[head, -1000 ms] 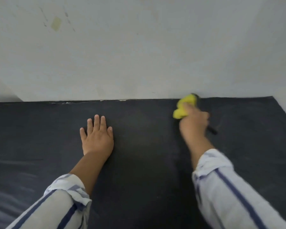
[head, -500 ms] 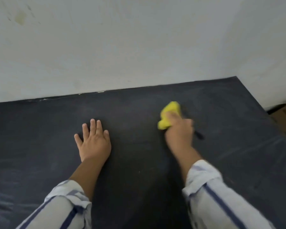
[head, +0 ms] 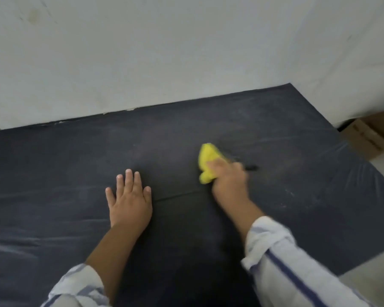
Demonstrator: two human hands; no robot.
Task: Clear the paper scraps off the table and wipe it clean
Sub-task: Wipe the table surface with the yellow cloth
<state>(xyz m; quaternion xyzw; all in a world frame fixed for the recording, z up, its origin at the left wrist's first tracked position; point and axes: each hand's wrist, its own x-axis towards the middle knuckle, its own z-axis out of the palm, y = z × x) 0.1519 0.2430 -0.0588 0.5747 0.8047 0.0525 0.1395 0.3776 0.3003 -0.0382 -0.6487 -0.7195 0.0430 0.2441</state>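
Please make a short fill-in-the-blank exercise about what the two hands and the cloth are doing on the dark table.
1. The right hand grips a cloth of ____ colour.
2. The left hand lies ____ on the table, palm down.
3. The sleeves are white with ____ stripes.
4. Behind the table stands a pale ____.

Missing words: yellow; flat; blue; wall

Light is soft and even, no glare. Your right hand [head: 228, 180] and yellow cloth [head: 207, 162] smear with motion blur; your left hand [head: 130, 202] reads sharper. Faint sheen streaks the dark counter [head: 53, 173]. Wide-angle lens bows the wall [head: 186, 52] line.
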